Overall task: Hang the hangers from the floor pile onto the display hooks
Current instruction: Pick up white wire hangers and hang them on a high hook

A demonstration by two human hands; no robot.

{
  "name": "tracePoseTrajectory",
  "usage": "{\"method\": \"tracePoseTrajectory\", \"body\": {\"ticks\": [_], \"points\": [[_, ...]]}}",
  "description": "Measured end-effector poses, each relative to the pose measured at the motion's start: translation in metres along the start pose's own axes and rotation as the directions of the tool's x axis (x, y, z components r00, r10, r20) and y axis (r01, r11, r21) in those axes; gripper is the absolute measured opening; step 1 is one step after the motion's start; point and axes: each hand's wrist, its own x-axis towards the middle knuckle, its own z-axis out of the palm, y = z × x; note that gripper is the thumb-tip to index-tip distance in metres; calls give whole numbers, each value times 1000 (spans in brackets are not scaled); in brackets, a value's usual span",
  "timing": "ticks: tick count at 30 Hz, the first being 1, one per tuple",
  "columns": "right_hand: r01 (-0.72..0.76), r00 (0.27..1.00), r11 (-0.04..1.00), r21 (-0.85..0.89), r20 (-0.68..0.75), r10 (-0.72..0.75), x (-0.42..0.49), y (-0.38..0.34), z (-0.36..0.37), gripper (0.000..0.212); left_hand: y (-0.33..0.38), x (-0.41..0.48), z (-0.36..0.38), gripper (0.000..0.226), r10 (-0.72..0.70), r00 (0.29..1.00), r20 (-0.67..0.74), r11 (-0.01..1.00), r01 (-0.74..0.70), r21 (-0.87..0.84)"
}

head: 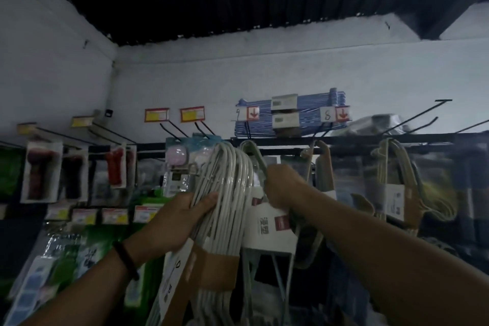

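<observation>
My left hand (174, 219) grips a thick bundle of white hangers (225, 193) by the necks, hook ends raised toward the black display rail (344, 143). A brown and white card sleeve (206, 267) wraps the bundle lower down. My right hand (283, 182) is closed on a second hanger pack (267, 227) with a white label, its beige hook (251, 148) up at the rail. Two more beige hanger packs (322, 167) (394, 174) hang to the right. The floor pile is out of view.
Bare black display hooks (412, 116) stick out at the upper right. Blue wrapped hanger packs (291, 114) lie on top of the rail with price tags. Packaged goods (42, 172) hang on pegs to the left. A white wall stands behind.
</observation>
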Motion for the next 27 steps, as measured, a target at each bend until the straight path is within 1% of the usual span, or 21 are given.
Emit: {"method": "tracePoseTrajectory", "body": {"ticks": [2, 3, 6, 8, 11, 15, 18, 20, 23, 27], "points": [[10, 1000, 999, 33, -30, -9, 25, -5, -6, 19, -5, 12, -1, 61, 0, 1000, -8, 999, 0, -53], [14, 999, 998, 58, -45, -11, 35, -7, -9, 20, -7, 18, -1, 58, 6, 1000, -14, 997, -7, -82], [31, 994, 992, 121, -109, -17, 56, -12, -11, 17, -6, 33, -2, 38, -4, 998, -58, 989, -5, -146], [58, 987, 990, 126, -156, -37, 61, -16, -7, 15, -2, 43, -1, 32, -4, 998, -61, 992, -4, -130], [94, 962, 993, 67, -263, -73, 68, -15, 1, 15, 3, 56, 0, 29, -30, 997, -76, 990, 19, -138], [79, 929, 985, 156, -370, -15, 74, -4, 2, 18, 9, 68, 1, 30, -28, 998, -56, 994, 22, -111], [81, 937, 981, 177, -350, -14, 79, -2, 12, 16, 7, 77, 2, 37, -30, 998, -59, 993, 23, -115], [73, 944, 982, 174, -329, -12, 86, -2, 19, 16, 3, 84, 5, 41, -61, 996, -58, 993, 55, -103], [66, 956, 983, 172, -292, -13, 100, -4, 25, 14, 0, 91, 8, 39, -106, 990, -96, 993, 100, -68], [78, 961, 974, 213, -276, -16, 123, -7, 29, 13, -7, 99, 7, 34, -96, 988, -119, 995, 95, -17]]}}
